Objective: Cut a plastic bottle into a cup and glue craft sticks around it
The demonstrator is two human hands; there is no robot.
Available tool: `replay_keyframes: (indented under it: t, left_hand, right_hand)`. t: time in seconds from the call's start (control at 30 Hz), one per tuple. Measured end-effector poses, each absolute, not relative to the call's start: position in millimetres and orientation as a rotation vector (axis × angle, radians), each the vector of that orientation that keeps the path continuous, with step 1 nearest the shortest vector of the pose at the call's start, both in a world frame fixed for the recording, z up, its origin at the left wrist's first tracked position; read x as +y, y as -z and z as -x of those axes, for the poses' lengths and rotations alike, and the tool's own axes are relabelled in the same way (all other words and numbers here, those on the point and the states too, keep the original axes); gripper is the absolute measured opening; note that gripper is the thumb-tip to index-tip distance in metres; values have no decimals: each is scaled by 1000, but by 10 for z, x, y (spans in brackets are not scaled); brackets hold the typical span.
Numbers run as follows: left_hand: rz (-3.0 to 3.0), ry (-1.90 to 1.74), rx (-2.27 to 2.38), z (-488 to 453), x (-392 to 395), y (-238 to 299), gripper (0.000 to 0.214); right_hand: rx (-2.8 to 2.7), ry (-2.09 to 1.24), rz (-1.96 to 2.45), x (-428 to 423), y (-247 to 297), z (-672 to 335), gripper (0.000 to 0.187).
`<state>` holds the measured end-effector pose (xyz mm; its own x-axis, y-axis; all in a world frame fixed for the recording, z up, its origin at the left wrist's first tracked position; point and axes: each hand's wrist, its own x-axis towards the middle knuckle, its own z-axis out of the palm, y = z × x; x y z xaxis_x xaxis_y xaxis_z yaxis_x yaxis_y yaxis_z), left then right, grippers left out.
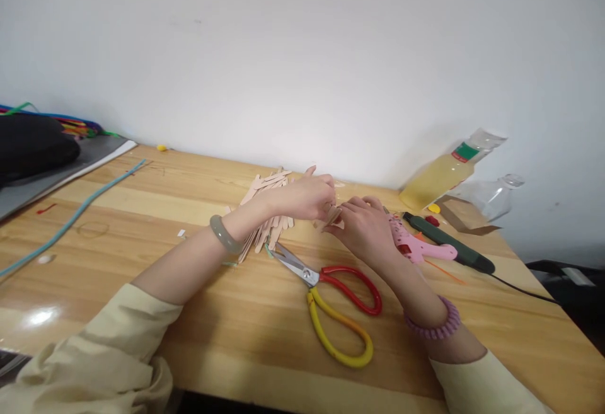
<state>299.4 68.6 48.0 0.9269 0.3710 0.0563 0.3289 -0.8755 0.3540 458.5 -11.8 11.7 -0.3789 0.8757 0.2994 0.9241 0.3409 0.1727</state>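
Note:
Small wooden craft sticks (332, 216) are pinched in the fingers of my right hand (367, 228), just above the table. My left hand (312, 196) is closed at their far end, its fingertips against the sticks and partly hidden. Under and behind my left wrist spreads a loose pile of craft sticks (280, 224). Large scissors (309, 275) with one red and one yellow handle lie with blades parted in front of my hands. A pink glue gun (425, 249) lies right beside my right hand, which hides part of it.
A dark green tool (449, 244) with a black cord lies at the right. Behind it lean a bottle of yellow liquid (437, 178) and a clear bottle (496, 196) near cardboard (467, 215). A blue pipe cleaner (78, 215) and a black pouch (35, 146) are at left.

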Motion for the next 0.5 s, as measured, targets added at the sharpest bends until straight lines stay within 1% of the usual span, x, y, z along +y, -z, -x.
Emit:
replay_keyframes:
  t: [0.33,0.43,0.5]
  left_hand:
    - [-2749,-134,522,-2997,705,-506,8]
    - [-2755,-145,506,-2985,713,-498,9]
    - [-2757,-125,497,-2984,709,-507,10]
  right_hand:
    - [-2499,340,1712,-92,-242,-4566,18]
    - [-2476,127,1723,-112,-331,-4586,18]
    - [-2426,-41,1709,-123,-379,-4612,13]
